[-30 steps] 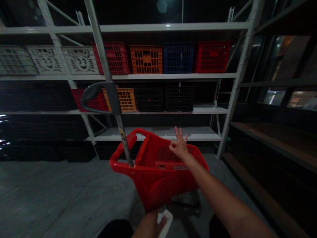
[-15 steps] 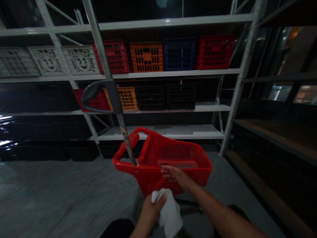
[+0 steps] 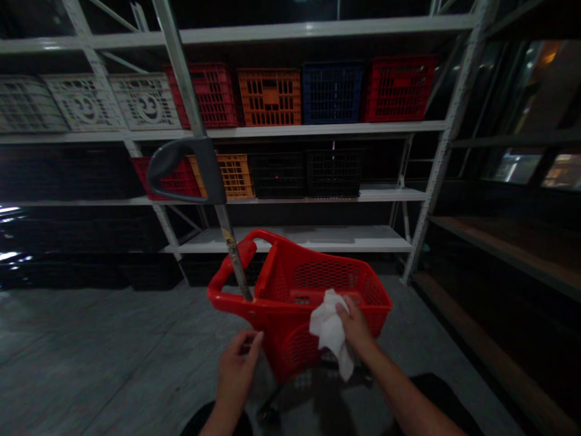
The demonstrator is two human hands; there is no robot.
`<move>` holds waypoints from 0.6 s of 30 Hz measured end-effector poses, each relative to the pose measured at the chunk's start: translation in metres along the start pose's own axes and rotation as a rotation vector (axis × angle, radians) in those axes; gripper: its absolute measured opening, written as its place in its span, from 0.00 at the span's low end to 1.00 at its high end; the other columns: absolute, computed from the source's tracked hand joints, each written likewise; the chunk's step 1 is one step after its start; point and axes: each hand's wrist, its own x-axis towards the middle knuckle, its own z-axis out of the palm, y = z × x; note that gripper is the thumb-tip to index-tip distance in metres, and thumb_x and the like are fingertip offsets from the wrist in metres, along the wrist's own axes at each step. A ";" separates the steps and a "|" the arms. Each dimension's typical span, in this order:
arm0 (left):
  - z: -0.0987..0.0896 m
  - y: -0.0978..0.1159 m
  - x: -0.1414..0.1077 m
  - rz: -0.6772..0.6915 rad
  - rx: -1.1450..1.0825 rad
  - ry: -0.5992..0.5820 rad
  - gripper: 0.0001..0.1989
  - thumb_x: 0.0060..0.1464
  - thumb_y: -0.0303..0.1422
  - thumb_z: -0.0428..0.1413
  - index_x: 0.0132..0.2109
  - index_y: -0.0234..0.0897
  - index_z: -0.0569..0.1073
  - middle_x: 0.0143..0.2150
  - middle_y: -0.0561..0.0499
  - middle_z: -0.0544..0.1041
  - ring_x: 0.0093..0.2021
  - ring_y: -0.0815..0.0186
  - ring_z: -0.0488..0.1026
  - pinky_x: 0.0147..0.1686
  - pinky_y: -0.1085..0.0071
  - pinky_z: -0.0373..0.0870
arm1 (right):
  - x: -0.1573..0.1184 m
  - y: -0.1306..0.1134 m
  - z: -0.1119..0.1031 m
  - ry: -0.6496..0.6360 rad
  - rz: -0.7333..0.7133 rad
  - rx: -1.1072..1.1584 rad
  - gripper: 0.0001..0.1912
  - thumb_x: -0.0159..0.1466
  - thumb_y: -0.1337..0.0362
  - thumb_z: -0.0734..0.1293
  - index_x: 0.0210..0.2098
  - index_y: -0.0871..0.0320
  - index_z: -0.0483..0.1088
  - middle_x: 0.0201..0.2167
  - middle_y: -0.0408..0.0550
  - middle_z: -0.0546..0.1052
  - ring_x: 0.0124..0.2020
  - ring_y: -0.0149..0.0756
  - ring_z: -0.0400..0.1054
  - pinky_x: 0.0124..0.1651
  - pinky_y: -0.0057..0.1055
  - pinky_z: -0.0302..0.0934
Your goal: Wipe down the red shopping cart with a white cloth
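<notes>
A small red plastic shopping cart (image 3: 290, 354) stands in front of me, its basket facing right. A white cloth or tissue (image 3: 330, 327) hangs from my right hand (image 3: 354, 324), which pinches it by the cart's near rim. Beside the cart's near left side is my left hand (image 3: 239, 357), its fingers curved and apart, holding nothing. A metal pole (image 3: 186, 91) with a grey loop handle (image 3: 211, 171) rises from the cart's handle end.
Behind the cart, a white metal rack (image 3: 295, 240) holds red, orange, blue, white and black crates, among them an orange crate (image 3: 269, 97). Dark shelving (image 3: 490, 242) runs along the right. The floor (image 3: 113, 351) is grey.
The white cloth has passed from my left hand to my right hand. My left hand has moved left and opened, and my right hand has moved to the right with the cloth.
</notes>
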 end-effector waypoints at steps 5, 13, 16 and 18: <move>-0.048 0.000 0.063 0.459 0.424 0.387 0.13 0.52 0.39 0.50 0.41 0.36 0.69 0.45 0.44 0.71 0.48 0.58 0.66 0.50 0.59 0.61 | 0.037 -0.023 0.014 0.117 -0.410 -0.500 0.26 0.62 0.69 0.53 0.58 0.49 0.57 0.55 0.45 0.66 0.56 0.45 0.58 0.59 0.47 0.46; -0.047 -0.024 0.112 0.609 0.702 0.275 0.11 0.53 0.31 0.46 0.24 0.38 0.67 0.27 0.48 0.67 0.45 0.59 0.65 0.50 0.60 0.60 | 0.011 0.039 0.065 -0.302 -0.650 -0.692 0.36 0.55 0.80 0.53 0.60 0.48 0.52 0.59 0.42 0.60 0.60 0.39 0.51 0.59 0.47 0.48; -0.042 -0.026 0.109 0.605 0.695 0.340 0.12 0.53 0.29 0.45 0.22 0.39 0.64 0.25 0.50 0.63 0.42 0.60 0.65 0.50 0.61 0.60 | 0.006 0.059 0.050 -0.284 -0.750 -0.618 0.34 0.57 0.79 0.51 0.61 0.51 0.52 0.59 0.46 0.60 0.60 0.35 0.52 0.59 0.43 0.51; -0.038 -0.024 0.108 0.591 0.698 0.363 0.13 0.53 0.28 0.45 0.22 0.39 0.63 0.25 0.50 0.62 0.41 0.60 0.65 0.49 0.60 0.60 | 0.004 0.058 0.056 -0.185 -0.750 -0.587 0.32 0.59 0.78 0.50 0.61 0.53 0.52 0.59 0.48 0.60 0.60 0.35 0.51 0.60 0.44 0.50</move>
